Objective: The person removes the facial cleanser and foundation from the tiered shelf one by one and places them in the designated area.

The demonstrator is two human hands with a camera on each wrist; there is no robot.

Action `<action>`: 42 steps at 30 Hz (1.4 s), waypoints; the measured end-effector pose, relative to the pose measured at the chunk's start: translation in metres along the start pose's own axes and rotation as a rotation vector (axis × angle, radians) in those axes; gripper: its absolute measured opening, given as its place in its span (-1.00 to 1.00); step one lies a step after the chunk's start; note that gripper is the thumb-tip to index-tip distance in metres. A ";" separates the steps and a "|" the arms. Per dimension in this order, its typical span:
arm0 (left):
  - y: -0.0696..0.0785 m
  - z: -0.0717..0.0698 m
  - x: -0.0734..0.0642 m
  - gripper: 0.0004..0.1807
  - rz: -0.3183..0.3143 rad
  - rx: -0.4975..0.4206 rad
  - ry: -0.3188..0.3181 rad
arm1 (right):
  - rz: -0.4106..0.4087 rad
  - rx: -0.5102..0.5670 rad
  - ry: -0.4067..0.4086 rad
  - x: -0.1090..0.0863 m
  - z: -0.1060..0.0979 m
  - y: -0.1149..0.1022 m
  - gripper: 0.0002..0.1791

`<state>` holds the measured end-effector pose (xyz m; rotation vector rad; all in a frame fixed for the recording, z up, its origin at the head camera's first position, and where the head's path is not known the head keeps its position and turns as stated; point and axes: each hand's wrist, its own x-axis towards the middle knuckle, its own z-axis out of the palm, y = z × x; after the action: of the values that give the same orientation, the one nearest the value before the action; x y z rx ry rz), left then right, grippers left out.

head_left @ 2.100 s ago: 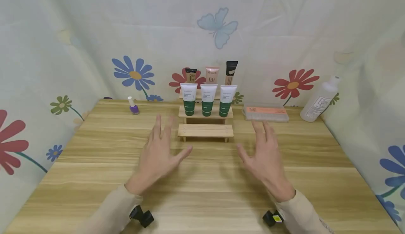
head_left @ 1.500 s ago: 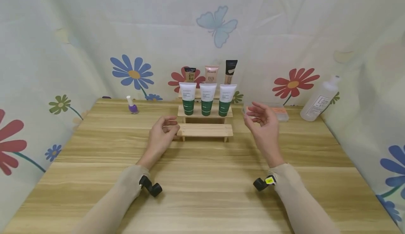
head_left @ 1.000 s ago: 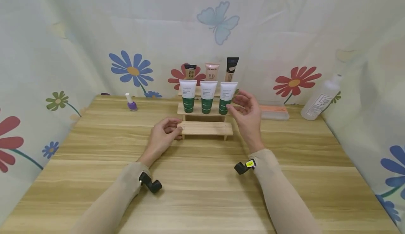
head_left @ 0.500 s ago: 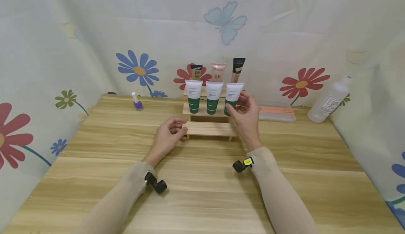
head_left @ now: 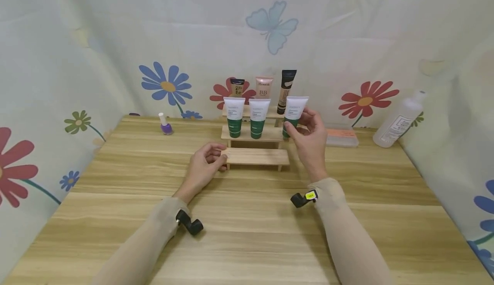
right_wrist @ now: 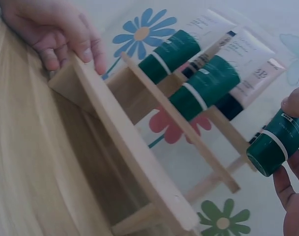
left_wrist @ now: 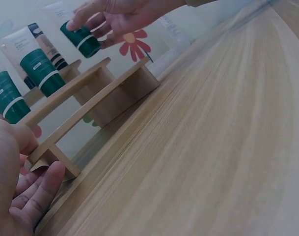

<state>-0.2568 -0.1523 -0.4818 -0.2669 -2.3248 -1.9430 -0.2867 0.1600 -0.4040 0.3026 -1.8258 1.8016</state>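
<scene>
Since a moment ago, one green-and-white tube point(head_left: 295, 108) is moving rightward off the middle step point(head_left: 245, 134) of the wooden stand point(head_left: 254, 157); my right hand point(head_left: 311, 143) is pinching it just beyond that step's right end. My left hand point(head_left: 204, 164) is gripping the front step's left end. Two matching tubes point(head_left: 258, 118) are standing on the middle one.

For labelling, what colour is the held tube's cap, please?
The cap is green, clearest in the right wrist view.

You are holding a white-and-green tube point(head_left: 295, 108) cap-down, tilted slightly, near the right end of a tiered wooden stand point(head_left: 256, 156).
</scene>
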 end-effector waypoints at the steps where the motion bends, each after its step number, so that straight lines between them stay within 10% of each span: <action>1: 0.000 0.000 0.000 -0.75 -0.002 -0.002 -0.001 | -0.007 -0.004 0.005 0.001 -0.004 -0.002 -0.44; 25: 0.001 -0.001 -0.003 -0.73 -0.005 0.011 -0.012 | -0.104 -0.091 0.178 0.032 -0.102 -0.039 -0.44; 42: 0.003 -0.001 -0.003 -0.73 -0.010 0.011 -0.017 | -0.060 -0.312 0.318 0.009 -0.177 -0.026 -0.44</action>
<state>-0.2533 -0.1530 -0.4792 -0.2722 -2.3512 -1.9390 -0.2411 0.3323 -0.3864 -0.0460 -1.8091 1.4030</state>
